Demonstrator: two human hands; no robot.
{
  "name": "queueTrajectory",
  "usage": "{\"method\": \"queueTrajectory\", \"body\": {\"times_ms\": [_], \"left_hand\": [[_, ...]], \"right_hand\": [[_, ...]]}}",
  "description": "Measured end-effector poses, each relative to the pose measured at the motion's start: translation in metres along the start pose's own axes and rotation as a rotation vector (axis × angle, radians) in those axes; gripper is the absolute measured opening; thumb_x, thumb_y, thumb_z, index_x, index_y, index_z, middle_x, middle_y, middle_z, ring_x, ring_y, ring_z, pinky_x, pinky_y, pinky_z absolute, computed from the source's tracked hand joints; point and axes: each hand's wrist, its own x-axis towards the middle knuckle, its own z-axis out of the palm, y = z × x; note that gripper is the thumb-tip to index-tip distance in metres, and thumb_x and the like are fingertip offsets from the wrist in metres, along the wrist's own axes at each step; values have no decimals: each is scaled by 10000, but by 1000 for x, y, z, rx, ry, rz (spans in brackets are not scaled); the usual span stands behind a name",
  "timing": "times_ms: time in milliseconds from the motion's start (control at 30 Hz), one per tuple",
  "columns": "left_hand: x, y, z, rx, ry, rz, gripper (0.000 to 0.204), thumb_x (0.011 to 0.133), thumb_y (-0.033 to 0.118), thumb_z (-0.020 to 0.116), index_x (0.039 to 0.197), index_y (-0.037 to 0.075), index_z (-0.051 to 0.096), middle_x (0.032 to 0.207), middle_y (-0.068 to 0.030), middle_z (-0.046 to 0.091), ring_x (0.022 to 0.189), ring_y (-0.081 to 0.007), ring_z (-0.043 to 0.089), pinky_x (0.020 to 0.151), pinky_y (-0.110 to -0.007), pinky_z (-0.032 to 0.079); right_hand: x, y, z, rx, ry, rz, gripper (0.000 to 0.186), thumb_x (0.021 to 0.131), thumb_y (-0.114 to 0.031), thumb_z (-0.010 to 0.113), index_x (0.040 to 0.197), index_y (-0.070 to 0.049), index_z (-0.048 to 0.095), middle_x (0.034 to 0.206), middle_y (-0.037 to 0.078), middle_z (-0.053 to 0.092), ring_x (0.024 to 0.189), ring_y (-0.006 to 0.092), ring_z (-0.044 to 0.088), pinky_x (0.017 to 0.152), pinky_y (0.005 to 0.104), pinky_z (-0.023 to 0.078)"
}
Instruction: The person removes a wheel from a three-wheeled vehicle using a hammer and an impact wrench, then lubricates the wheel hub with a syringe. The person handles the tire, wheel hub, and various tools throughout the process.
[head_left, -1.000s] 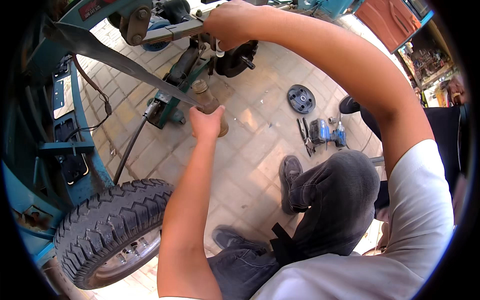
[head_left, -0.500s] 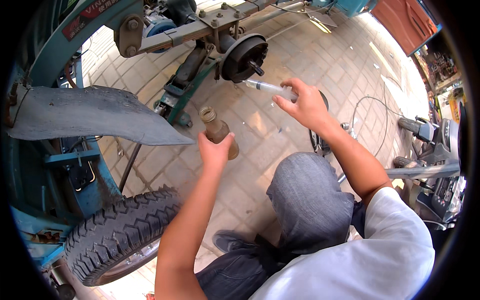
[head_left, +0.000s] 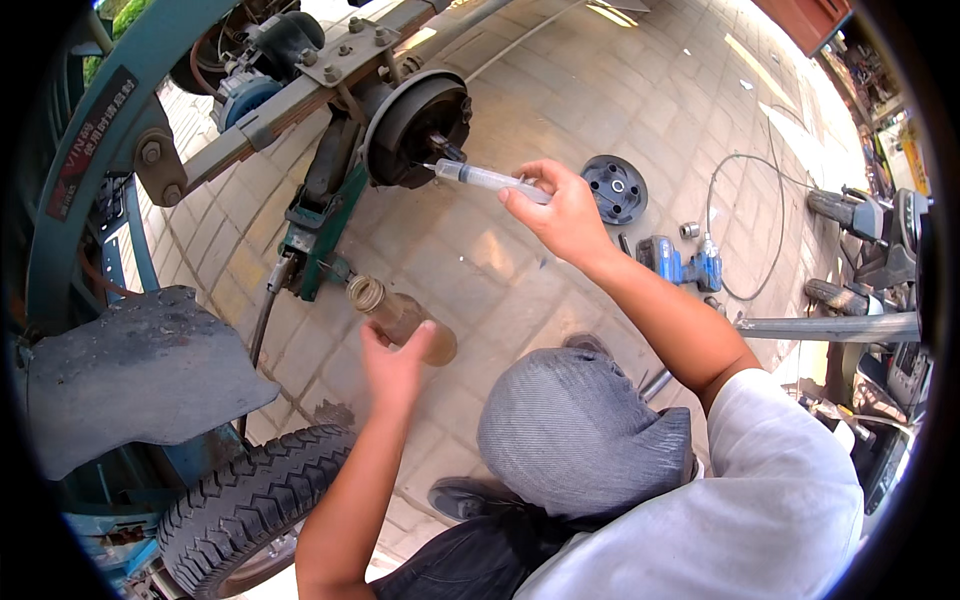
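My left hand (head_left: 397, 357) is closed around a brownish glass bottle (head_left: 405, 318), tilted with its uncapped mouth up and to the left. Between the fingers of my right hand (head_left: 560, 210) lies a clear plastic syringe (head_left: 478, 177). The syringe's tip reaches the edge of a dark round brake drum or hub (head_left: 410, 130) on the vehicle's axle; whether it touches, I cannot tell. From the hub's middle a stub shaft (head_left: 445, 148) sticks out. A green floor jack (head_left: 330, 235) stands below the axle.
A black drum with holes (head_left: 615, 190) and a blue cordless impact wrench (head_left: 680, 262) lie on the paving at the right. A treaded tyre (head_left: 255, 505) and dark mudflap (head_left: 150, 375) are at the left. A thin cable (head_left: 712, 210) loops near a parked scooter (head_left: 865, 250).
My view has shifted, bringing the loose drum and impact wrench into sight. The syringe stays near the hub, and the bottle tilts further to the left.
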Motion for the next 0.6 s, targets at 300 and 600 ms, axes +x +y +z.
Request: {"method": "queueTrajectory", "body": {"times_ms": [300,600], "left_hand": [[1,-7,8,-31,-25,-28,636,801,122,812,1318,24,455,1259,-97,569,1169,-202,553,1030,-342,415],[-12,16,20,14,-7,-30,552,836,108,770,1308,35,493,1233,-74,576,1142,-190,544,1024,-348,401]], "right_hand": [[11,8,9,140,-14,43,414,821,-284,756,1018,57,629,746,157,685,644,189,648,611,339,516],[5,27,15,271,9,48,424,819,-281,757,1026,66,628,710,174,656,607,202,633,580,347,500]]}}
